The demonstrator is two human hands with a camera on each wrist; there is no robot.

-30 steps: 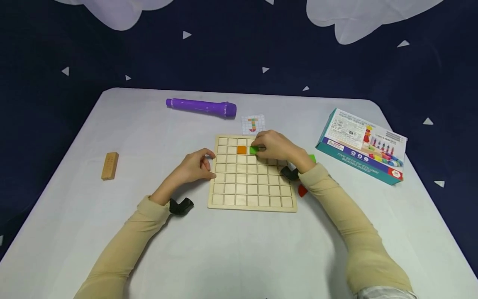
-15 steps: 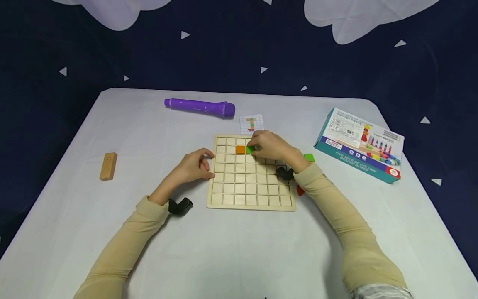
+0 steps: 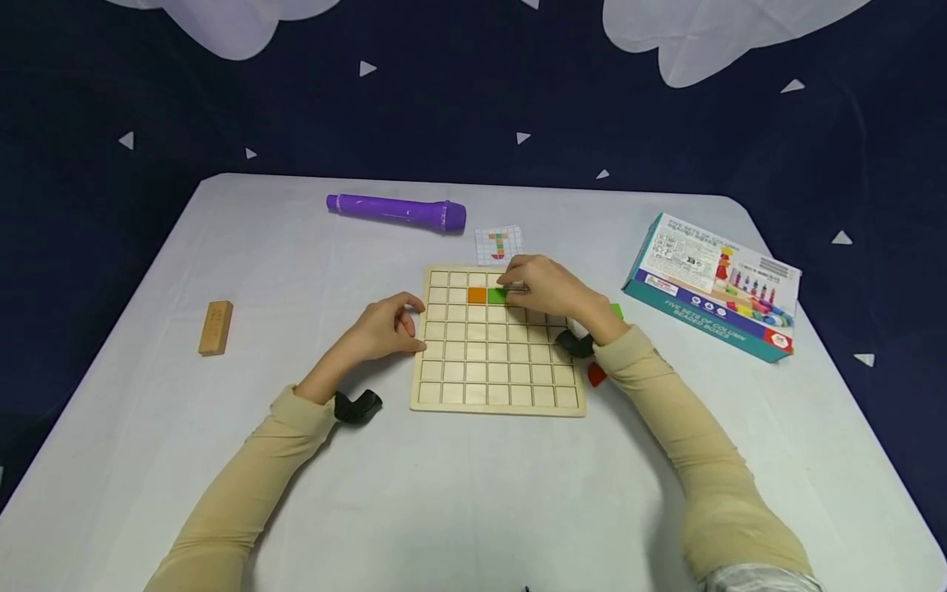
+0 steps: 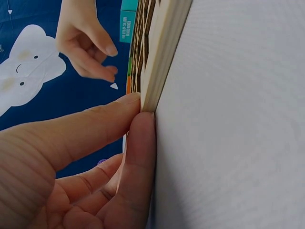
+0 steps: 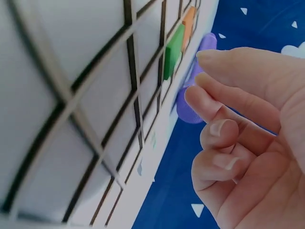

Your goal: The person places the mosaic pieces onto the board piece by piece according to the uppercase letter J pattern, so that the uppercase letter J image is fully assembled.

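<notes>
A wooden grid board lies in the middle of the table. My left hand holds its left edge with thumb and forefinger, seen close up in the left wrist view at the board's pale rim. An orange square tile and a green square tile sit side by side in the second row from the far edge. Just right of the green tile is my right hand. In the right wrist view its fingertips hold nothing and stand off from both tiles.
A patterned card and a purple microphone-shaped tube lie beyond the board. At right are a teal box, a red piece and a green piece partly behind the right wrist. A wooden block lies at left.
My right hand brought the green tile left against the orange one, let it go, and drew back a little to the right. The left hand stays at the board's edge.
</notes>
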